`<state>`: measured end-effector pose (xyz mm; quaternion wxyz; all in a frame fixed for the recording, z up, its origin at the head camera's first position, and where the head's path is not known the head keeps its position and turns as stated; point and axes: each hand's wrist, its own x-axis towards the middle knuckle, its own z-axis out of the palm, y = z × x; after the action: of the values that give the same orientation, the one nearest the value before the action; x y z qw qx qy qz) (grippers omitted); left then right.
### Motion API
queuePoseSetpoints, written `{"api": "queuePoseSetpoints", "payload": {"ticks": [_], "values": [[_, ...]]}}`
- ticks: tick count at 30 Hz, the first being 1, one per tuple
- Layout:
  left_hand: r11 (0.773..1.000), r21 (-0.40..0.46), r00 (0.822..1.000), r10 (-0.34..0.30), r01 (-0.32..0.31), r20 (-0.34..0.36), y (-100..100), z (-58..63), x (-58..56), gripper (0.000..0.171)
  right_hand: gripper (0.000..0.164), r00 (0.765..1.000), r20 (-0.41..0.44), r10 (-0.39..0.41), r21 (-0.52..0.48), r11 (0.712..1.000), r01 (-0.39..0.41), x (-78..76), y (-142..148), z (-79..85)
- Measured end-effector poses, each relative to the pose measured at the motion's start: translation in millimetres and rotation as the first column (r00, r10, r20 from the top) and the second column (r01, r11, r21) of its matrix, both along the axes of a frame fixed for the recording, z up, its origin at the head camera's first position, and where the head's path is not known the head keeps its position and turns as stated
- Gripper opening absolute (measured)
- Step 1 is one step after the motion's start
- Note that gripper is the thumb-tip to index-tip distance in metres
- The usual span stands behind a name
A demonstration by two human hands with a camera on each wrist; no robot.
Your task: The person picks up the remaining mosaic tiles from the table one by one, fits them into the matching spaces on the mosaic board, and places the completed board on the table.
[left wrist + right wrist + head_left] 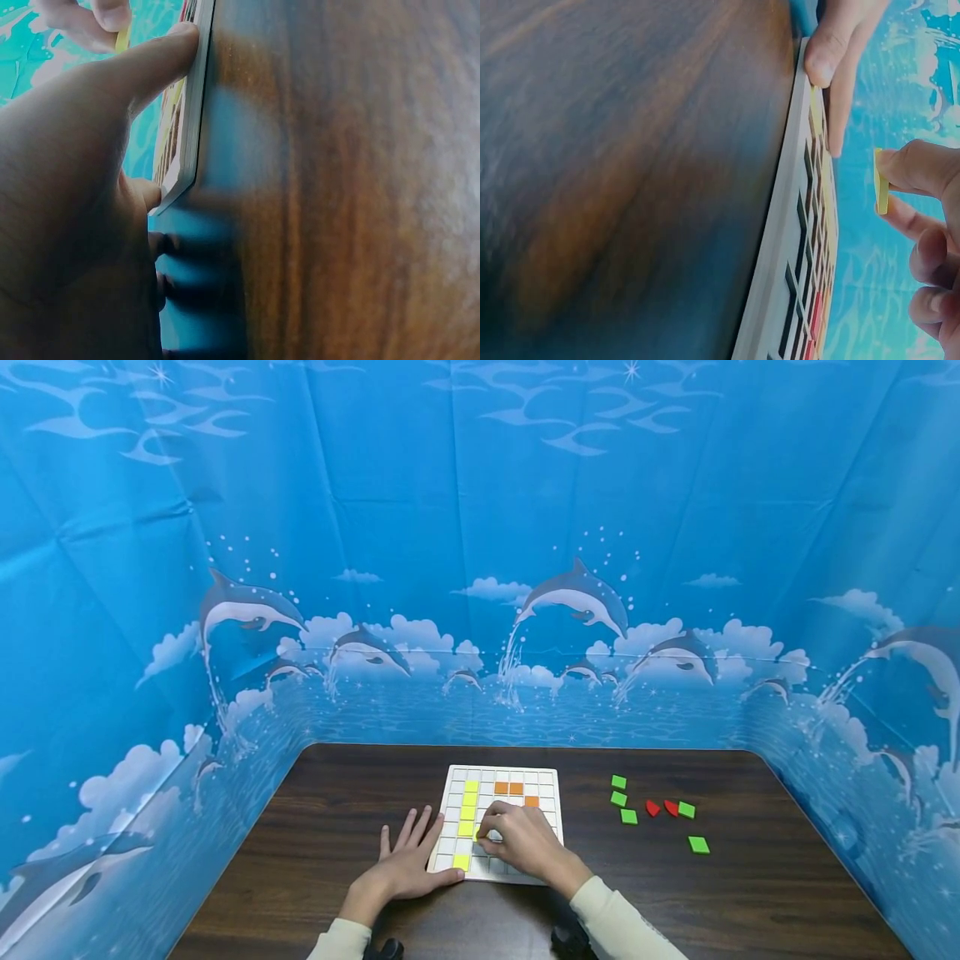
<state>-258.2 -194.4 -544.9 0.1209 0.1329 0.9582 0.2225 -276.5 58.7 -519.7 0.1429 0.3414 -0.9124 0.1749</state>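
Note:
A white grid board (pixel 550 878) lies on the dark wooden table. My left hand (pixel 408 867) is spread at its near left corner, thumb on the near edge and fingers along the left side. Over the board, my right hand (pixel 525 842) pinches a thin yellow square tile (pixel 881 182) between thumb and finger. In the right wrist view, that tile stands on edge, apart from the board. Yellow tiles (pixel 467 814) form a column at the board's left, with a bare cell above the lowest yellow tile (pixel 461 862). Orange tiles (pixel 516 788) sit in the upper right cells; my right hand hides part of the grid.
Right of the board lie several loose green tiles (pixel 618 798) and two red pieces (pixel 652 808) with a curved side. One red piece meets a green tile (pixel 686 810). A blue dolphin-print curtain (pixel 450 568) surrounds the table (pixel 345 793) at the back and sides.

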Motion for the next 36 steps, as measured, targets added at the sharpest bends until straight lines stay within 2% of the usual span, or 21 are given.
{"api": "queuePoseSetpoints", "payload": {"ticks": [2, 3, 4, 9, 13, 18, 23, 29, 36], "values": [[1.0, -0.014, 1.0, 0.004, -0.004, 0.001, 0, 0.4, -0.2, 0.11, 0.006, 1.0, -0.006, 0.011, 0.002, 1.0, -0.011, -0.2, -3, -0.3], [1.0, -0.017, 1.0, 0.009, -0.009, -0.004, 0, -3.1, -1.7, 0.111, 0.006, 1.0, -0.006, 0.014, 0.005, 1.0, -0.014, -0.4, -5, -0.7], [0.999, -0.03, 1.0, 0.017, -0.016, 0.011, 1, -0.1, -1.7, 0.112, 0.006, 1.0, -0.004, 0.016, 0.007, 1.0, -0.016, -0.5, -6, -0.9], [1.0, -0.018, 1.0, 0.016, -0.016, -0.008, -2, -10.8, -5.1, 0.113, 0.008, 0.999, 0.029, 0.018, 0.026, 0.999, -0.019, -1.8, -15, -2.8], [1.0, -0.023, 1.0, 0.006, -0.005, 0.008, 0, 0.1, -0.4, 0.112, 0.008, 0.999, 0.026, 0.027, 0.041, 0.999, -0.028, -3.6, -20, -5.7], [1.0, -0.016, 1.0, 0.0, 0.0, 0.008, 0, 0.1, -1.4, 0.113, 0.007, 0.999, -0.005, 0.039, 0.054, 0.998, -0.039, -6.2, -25, -10.3], [1.0, -0.017, 1.0, 0.0, -0.001, -0.005, -2, -9.2, -5.0, 0.117, 0.005, 0.998, -0.043, 0.05, 0.1, 0.994, -0.045, -7.0, -29, -16.0], [1.0, -0.022, 1.0, 0.009, -0.009, -0.014, -4, -20.7, -11.0, 0.118, 0.008, 0.999, -0.021, 0.03, 0.137, 0.99, -0.027, -6.6, -31, -19.2], [1.0, -0.011, 1.0, -0.006, 0.006, -0.007, -3, -14.5, -7.9, 0.117, 0.006, 0.999, -0.014, 0.037, 0.144, 0.989, -0.034, -5.3, -32, -16.5]]}}
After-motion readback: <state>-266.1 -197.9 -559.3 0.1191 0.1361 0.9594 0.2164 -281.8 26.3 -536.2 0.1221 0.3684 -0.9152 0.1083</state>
